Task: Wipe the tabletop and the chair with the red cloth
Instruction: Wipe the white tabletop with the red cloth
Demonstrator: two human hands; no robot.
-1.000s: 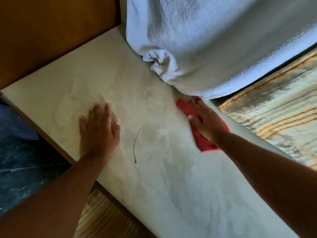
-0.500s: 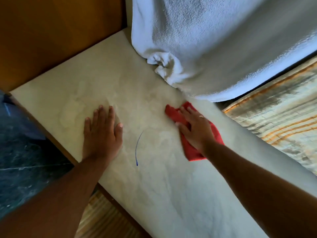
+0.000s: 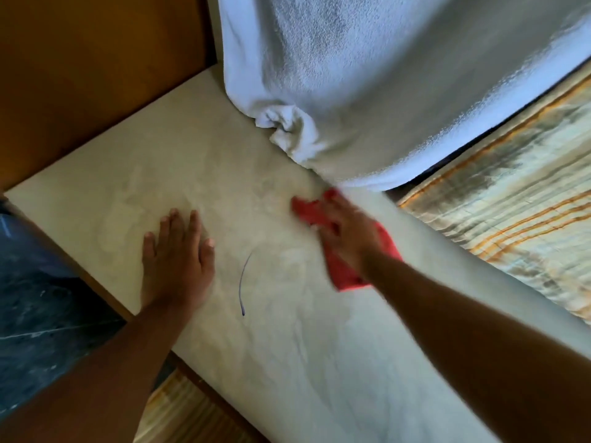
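Note:
The pale marbled tabletop (image 3: 134, 187) runs diagonally across the head view. My right hand (image 3: 347, 233) presses the red cloth (image 3: 345, 276) flat on it, close to the table's far edge; the hand is blurred by motion. Cloth shows ahead of the fingers and behind the wrist. My left hand (image 3: 177, 260) lies flat on the tabletop, fingers apart, holding nothing. A thin blue pen mark (image 3: 243, 282) curves on the surface between the two hands. No chair can be made out.
A large white towel (image 3: 367, 75) hangs over the table's far side, its bunched corner touching the surface just beyond the cloth. Brown wood panelling (image 3: 96, 75) stands at upper left. Dark stone floor (image 3: 41, 314) lies to the left, a striped rug (image 3: 511, 212) to the right.
My right hand slid the red cloth leftward over the tabletop, then back toward the far edge under the towel. The left hand stayed planted.

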